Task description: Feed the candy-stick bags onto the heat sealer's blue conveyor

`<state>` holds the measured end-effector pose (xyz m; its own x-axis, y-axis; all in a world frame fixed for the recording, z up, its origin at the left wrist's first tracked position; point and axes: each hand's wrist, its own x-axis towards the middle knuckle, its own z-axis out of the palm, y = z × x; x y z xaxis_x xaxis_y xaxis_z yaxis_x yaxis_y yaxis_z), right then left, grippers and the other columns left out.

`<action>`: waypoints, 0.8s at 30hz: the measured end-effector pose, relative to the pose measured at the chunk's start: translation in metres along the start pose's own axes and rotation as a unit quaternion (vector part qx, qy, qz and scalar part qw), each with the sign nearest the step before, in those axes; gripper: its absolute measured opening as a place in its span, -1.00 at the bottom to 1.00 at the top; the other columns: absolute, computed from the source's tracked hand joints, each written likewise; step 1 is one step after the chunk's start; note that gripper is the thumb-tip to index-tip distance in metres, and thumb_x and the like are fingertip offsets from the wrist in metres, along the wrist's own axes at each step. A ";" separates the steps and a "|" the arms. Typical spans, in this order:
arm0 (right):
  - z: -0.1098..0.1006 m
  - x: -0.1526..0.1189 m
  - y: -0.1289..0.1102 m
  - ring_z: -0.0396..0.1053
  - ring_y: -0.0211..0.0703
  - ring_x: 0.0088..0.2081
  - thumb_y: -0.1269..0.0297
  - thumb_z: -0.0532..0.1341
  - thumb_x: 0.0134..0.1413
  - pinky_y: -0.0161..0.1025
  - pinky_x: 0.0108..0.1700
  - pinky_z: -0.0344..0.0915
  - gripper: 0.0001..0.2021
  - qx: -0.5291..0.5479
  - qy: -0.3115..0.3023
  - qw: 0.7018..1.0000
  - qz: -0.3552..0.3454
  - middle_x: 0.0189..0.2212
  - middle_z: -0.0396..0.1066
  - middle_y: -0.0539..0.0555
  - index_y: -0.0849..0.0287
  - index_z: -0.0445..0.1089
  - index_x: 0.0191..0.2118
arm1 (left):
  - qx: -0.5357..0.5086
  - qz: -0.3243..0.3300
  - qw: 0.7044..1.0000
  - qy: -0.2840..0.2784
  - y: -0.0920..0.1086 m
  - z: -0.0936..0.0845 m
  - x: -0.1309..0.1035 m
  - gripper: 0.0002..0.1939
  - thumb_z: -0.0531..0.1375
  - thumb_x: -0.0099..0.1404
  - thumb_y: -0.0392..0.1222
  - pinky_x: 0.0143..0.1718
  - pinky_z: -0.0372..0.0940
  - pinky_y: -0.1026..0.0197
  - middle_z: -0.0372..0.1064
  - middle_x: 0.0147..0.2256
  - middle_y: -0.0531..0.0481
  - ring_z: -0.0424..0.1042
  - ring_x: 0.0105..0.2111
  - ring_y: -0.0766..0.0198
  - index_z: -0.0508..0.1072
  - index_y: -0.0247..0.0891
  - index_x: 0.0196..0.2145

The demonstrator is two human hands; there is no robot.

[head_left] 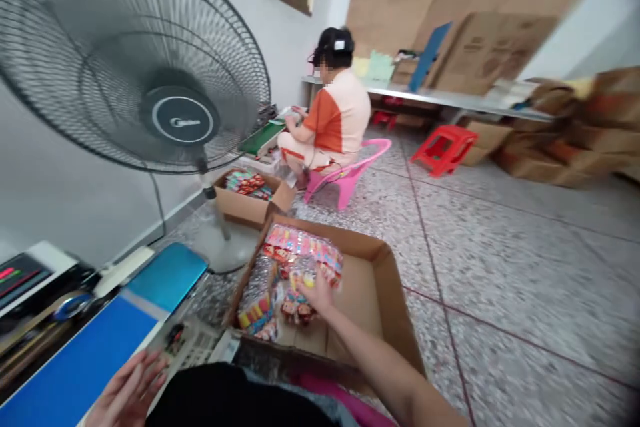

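My right hand (317, 290) reaches into a shallow cardboard box (395, 293), its fingers closed on a small packet with cartoon figures (296, 307). Behind it in the box lies a row of pink and red wrapped packets (303, 243). More colourful packets (257, 317) rest in the box's near left corner. At the lower left, my left hand (133, 387) is held beside the blue belt surface (80, 353), fingers slightly bent and apart, with nothing in them.
A large standing fan (183, 120) is at the left. Behind the box stand a smaller carton (240, 207) of packets and a person (345, 110) on a pink chair (350, 180). Red stools (445, 147) and cartons (550, 153) are further right.
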<state>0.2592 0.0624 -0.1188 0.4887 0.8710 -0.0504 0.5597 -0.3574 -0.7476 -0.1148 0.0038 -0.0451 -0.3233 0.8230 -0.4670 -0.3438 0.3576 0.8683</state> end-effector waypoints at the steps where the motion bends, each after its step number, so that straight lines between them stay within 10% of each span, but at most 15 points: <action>1: -0.005 0.005 0.003 0.37 0.01 -0.20 0.16 0.29 -0.26 -0.15 -0.18 0.30 -0.47 0.018 0.009 1.000 -0.013 -0.23 0.40 0.15 0.21 0.23 -0.09 | -0.015 -0.012 1.000 -0.003 0.000 -0.001 0.001 -0.49 0.37 -0.21 0.01 -0.28 0.36 0.11 0.42 -0.19 -0.01 0.40 -0.21 0.06 0.42 -0.19 -0.26; 9: -0.043 -0.004 -0.049 0.33 0.06 -0.13 0.11 0.30 -0.30 -0.04 -0.01 0.22 -0.38 0.179 -0.032 0.979 -0.096 -0.17 0.38 0.19 0.25 0.23 -0.04 | 0.170 0.128 0.973 -0.093 0.002 0.053 -0.034 -0.51 0.27 -0.01 -0.02 -0.11 0.29 0.07 0.40 -0.11 -0.15 0.36 -0.09 0.03 0.37 -0.27 -0.13; 15: -0.032 -0.045 -0.126 0.39 0.02 -0.21 0.19 0.35 -0.29 -0.08 -0.12 0.32 -0.38 0.343 -0.271 0.883 -0.171 -0.20 0.42 0.13 0.17 0.21 -0.02 | 0.391 0.446 0.800 -0.090 -0.022 0.107 -0.060 -0.11 0.26 -0.02 -0.04 0.10 0.06 -0.10 0.04 0.17 -0.28 0.05 0.14 -0.09 -0.03 -0.24 0.20; 19: -0.017 -0.074 -0.158 0.40 0.01 -0.22 0.19 0.39 -0.34 -0.09 -0.16 0.34 -0.41 0.388 -0.378 0.820 -0.187 -0.26 0.44 0.10 0.16 0.25 -0.08 | 0.451 0.498 0.740 0.040 -0.027 0.098 -0.061 -0.07 0.19 0.05 -0.05 0.04 0.10 -0.16 0.10 0.13 -0.32 0.15 0.09 -0.14 -0.24 -0.23 0.25; 24: 0.002 -0.107 -0.185 0.40 0.05 -0.18 0.18 0.39 -0.34 -0.07 -0.15 0.35 -0.37 0.426 -0.466 0.760 -0.152 -0.20 0.43 0.13 0.17 0.23 -0.04 | 0.461 0.473 0.737 0.143 -0.018 0.063 -0.079 -0.19 0.09 0.14 -0.03 0.05 0.04 -0.19 0.13 0.12 -0.28 0.18 0.06 -0.13 -0.23 -0.17 0.25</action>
<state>0.1023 0.0361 0.0236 -0.4860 0.8719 0.0605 -0.2783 -0.0888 -0.9564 -0.0276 -0.0403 -0.0137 -0.2513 0.8170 0.5189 0.8574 -0.0609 0.5110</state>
